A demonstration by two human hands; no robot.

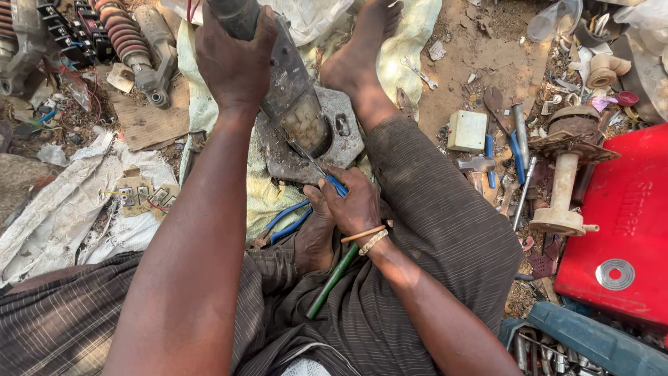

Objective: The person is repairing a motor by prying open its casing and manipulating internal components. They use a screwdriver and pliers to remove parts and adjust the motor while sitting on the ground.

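Grey metal, a cylindrical motor housing (pixel 282 76) tilts onto a flat steel plate (pixel 341 143) between the hands. The left hand (pixel 233 59) wraps tight around its upper end; the right hand (pixel 355 202), just below its lower opening, is clenched on a blue-handled screwdriver (pixel 327 177) whose tip enters that opening.

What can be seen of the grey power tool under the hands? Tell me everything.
The grey power tool is a worn, dusty metal-looking body with a dark barrel at its top end, lying tilted over a flat grey metal plate. The left hand grips its upper part. The right hand holds a blue-handled screwdriver whose tip meets the tool's lower, rounded end. A bare foot rests beside it.
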